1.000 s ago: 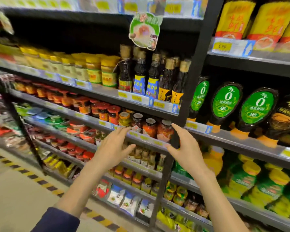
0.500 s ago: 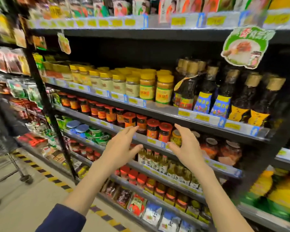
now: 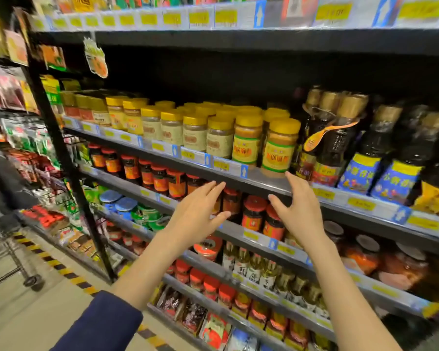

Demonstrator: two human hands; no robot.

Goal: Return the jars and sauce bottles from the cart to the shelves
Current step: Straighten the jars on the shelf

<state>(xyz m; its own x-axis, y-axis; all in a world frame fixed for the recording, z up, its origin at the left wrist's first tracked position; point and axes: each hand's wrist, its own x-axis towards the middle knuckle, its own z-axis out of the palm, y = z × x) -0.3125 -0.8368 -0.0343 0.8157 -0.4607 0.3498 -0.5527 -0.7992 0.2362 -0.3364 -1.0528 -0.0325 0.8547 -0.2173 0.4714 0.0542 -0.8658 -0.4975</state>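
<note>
Both hands are raised before the shelves (image 3: 254, 177) with nothing held: the left hand (image 3: 197, 212) and right hand (image 3: 298, 211) are spread wide, fingers loosely splayed, in front of the red-lidded jars (image 3: 255, 214) just below the yellow-lidded jars (image 3: 279, 145). The dark sauce bottles (image 3: 337, 138) are ranged at the right of that upper row, and only a part of the cart (image 3: 8, 259) is seen at the far left, its contents not shown. How many items are left cannot be told, though 1 return is judged just finished, with another trip to the cart likely needed.
</note>
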